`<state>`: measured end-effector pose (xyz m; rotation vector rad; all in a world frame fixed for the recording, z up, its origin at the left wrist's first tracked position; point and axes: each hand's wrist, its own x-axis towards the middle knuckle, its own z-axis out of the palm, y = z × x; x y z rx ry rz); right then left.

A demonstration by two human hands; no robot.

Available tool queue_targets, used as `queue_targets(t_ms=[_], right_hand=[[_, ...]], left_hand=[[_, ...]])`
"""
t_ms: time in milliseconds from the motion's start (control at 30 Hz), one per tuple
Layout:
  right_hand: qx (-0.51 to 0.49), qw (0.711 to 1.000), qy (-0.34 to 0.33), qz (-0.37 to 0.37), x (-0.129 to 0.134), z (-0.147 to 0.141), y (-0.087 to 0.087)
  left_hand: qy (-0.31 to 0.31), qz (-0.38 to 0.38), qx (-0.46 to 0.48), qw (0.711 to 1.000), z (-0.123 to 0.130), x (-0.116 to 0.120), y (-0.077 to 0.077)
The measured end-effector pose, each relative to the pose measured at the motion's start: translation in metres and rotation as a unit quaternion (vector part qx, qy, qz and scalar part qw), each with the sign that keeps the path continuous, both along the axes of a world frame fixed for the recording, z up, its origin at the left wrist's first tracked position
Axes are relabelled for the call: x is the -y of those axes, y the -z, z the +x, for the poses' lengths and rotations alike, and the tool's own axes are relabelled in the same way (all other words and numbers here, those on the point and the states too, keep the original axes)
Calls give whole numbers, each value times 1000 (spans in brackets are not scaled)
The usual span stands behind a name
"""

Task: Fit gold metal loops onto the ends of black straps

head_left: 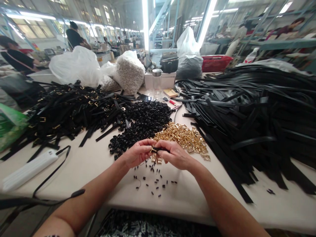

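My left hand (138,152) pinches a small gold buckle (153,149) at the table's front middle. Fingers closed, my right hand (175,154) grips a short black strap (160,149) that meets the buckle; how the two are joined is too small to make out. Just beyond my hands spreads a heap of gold buckles (184,136). Left of it lies a pile of small black loops (148,118). Below my hands, several tiny black pieces (163,186) are scattered on the pale tabletop (133,200).
Long black straps (247,112) cover the table's right side. Straps with gold buckles (74,108) are heaped at the left, behind a white power strip (31,169) with a cable. Filled plastic bags (130,70), a glass jar (157,79) and a red basket (216,62) stand farther back.
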<state>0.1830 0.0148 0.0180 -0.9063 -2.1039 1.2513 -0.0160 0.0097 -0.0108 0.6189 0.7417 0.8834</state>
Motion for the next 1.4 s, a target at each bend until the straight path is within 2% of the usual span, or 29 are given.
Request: queue_targets(t_ms=[133, 367, 667, 767, 900, 1100, 1233, 1333, 1400], right_hand=[[1, 999, 13, 35, 1, -1, 2], [-14, 995, 28, 90, -1, -4, 7], [20, 993, 63, 99, -1, -2, 8], [4, 996, 35, 80, -1, 1, 5], [-31, 999, -18, 41, -1, 3, 0], [24, 998, -6, 66, -1, 5, -4], [91, 990, 53, 98, -5, 9, -4], [92, 978, 115, 151, -9, 15, -2], [78, 971, 135, 184, -12, 18, -1]], left_hand=[[8, 29, 2, 1000, -1, -1, -2], [-14, 93, -67, 993, -1, 0, -4], [-47, 160, -117, 979, 5, 4, 0], [-45, 143, -109, 983, 6, 4, 0], [-7, 98, -66, 993, 4, 4, -1], [-6, 80, -59, 995, 5, 3, -1], [-58, 78, -76, 992, 7, 1, 0], [-95, 63, -76, 991, 7, 0, 1], [-97, 53, -82, 990, 7, -1, 2]])
